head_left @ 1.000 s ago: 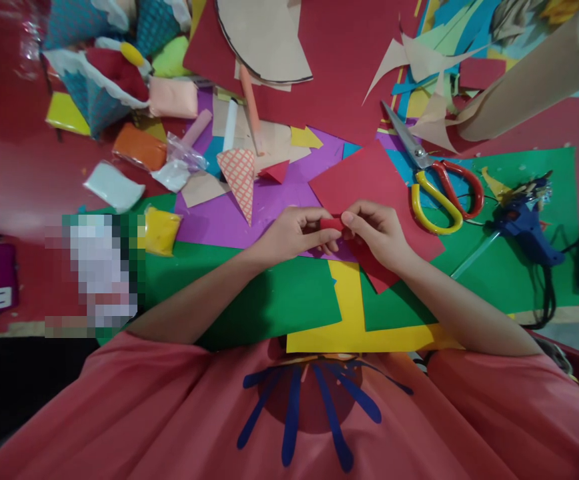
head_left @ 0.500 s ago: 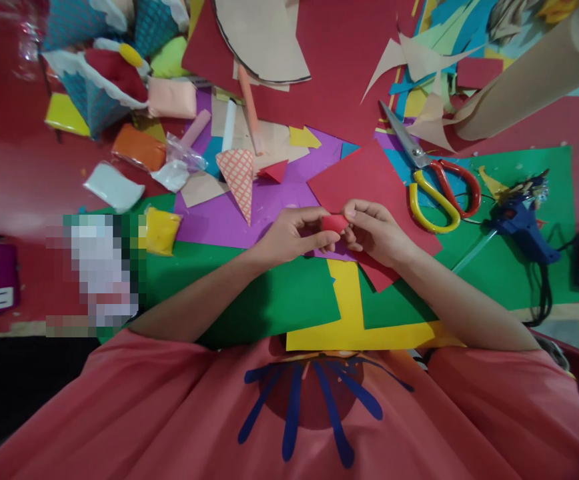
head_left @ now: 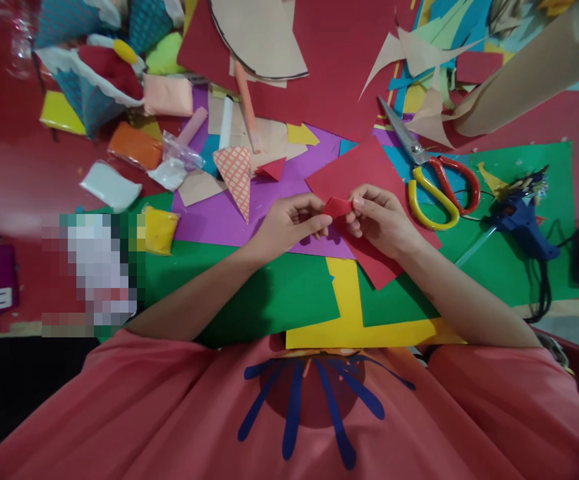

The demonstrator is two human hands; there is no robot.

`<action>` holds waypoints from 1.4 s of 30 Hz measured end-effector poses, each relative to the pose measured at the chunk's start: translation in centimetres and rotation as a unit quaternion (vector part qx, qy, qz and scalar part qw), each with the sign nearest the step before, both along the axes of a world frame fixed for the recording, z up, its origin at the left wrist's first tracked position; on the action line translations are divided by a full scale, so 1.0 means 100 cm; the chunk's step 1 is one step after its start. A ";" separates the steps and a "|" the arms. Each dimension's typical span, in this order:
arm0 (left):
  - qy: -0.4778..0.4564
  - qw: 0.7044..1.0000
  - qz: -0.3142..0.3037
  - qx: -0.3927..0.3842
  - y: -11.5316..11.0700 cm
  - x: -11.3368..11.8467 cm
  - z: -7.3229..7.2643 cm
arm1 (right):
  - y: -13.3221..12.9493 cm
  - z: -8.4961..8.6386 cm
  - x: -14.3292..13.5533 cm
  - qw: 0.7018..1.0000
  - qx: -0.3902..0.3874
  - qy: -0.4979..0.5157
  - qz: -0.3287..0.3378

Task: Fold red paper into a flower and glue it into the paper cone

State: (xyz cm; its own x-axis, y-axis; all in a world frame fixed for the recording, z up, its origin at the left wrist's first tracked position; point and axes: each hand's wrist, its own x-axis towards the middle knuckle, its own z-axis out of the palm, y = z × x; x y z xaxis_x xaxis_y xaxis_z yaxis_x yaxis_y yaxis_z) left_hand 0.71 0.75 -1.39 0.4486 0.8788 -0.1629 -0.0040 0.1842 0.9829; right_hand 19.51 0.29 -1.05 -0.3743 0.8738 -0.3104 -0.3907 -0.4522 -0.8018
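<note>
A small curved piece of red paper (head_left: 338,207) is held between my two hands. Thumb and fingers of my left hand (head_left: 295,225) pinch its left end. At its right end my right hand (head_left: 377,217) grips it with thumb and fingertips. Below my right hand lies a larger red sheet (head_left: 357,160), over a purple sheet (head_left: 289,217). Left of the hands, a paper cone with a red criss-cross pattern (head_left: 235,175) points toward me, and a small folded red piece (head_left: 271,169) lies beside it.
Scissors (head_left: 422,159) with red and yellow handles lie right of my hands, with a blue glue gun (head_left: 522,223) beyond. A brown paper roll (head_left: 529,77) stands out at the upper right. Packets of clay (head_left: 135,147) and blue cones (head_left: 87,93) fill the left.
Both hands have moved up slightly. The red piece has turned, and more of it shows between the fingers. The fingers of my left hand have loosened a little around it.
</note>
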 end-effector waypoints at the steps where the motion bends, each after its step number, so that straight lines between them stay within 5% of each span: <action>1: 0.001 1.000 0.011 -0.003 0.000 0.000 -0.001 | 0.001 0.000 0.000 1.000 -0.003 0.002 -0.002; 11: 0.013 1.000 -0.008 0.005 -0.008 -0.002 -0.004 | 0.002 -0.001 0.002 0.999 -0.009 0.019 0.031; 24: -0.047 0.998 0.005 0.037 -0.003 0.002 -0.011 | -0.005 -0.002 0.003 0.971 0.175 -0.164 -0.009; 27: -0.042 0.995 0.032 0.081 0.001 0.002 -0.015 | -0.017 0.017 0.015 0.917 0.251 -0.306 -0.038; 29: -0.030 0.990 0.051 0.127 0.003 0.001 -0.018 | -0.031 0.032 0.036 0.850 0.305 -0.429 -0.031; 32: -0.009 0.986 0.057 0.154 0.004 0.001 -0.019 | -0.049 0.045 0.089 0.672 0.338 -0.655 -0.074; 35: -0.034 0.990 0.048 0.125 0.003 0.001 -0.019 | -0.061 0.044 0.147 0.530 0.241 -0.806 -0.108; 37: -0.060 0.992 0.050 0.097 0.003 0.001 -0.019 | -0.064 0.039 0.175 0.493 0.114 -0.856 -0.104; 39: -0.062 0.993 0.066 0.074 0.003 0.001 -0.019 | -0.064 0.034 0.191 0.490 0.019 -0.868 -0.083; 42: -0.057 0.993 0.095 0.049 0.004 0.003 -0.018 | -0.060 0.025 0.202 0.488 -0.002 -0.871 -0.055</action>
